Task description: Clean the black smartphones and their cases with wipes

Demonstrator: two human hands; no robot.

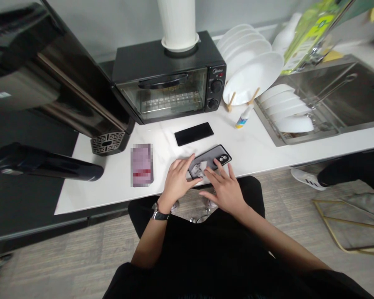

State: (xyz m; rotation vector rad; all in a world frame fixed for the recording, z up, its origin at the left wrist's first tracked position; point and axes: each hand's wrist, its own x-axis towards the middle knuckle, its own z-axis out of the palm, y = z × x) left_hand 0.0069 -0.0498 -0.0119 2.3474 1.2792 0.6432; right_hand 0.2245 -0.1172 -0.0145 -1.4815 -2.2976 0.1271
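A grey phone case (210,156) with a black rim and camera openings lies on the counter's front edge. My left hand (177,178) holds its left end, thumb and forefinger on either side of the corner. A crumpled white tissue (198,169) rests on the case. Fingertips of my right hand (226,187) press the tissue against the case, while the thumb stands apart near the counter edge. Behind the case lies a black phone (193,133), screen up. A small white bottle (243,117) with a blue and yellow label stands to its right.
A toaster oven (162,62) carrying a white pot (178,20) stands behind. White plates (252,79) lean in a rack beside the sink (330,124). A dark dispenser (81,83), a black flask (50,164) and a blurred purplish packet (141,160) are leftward. Someone's leg (355,168) shows at right.
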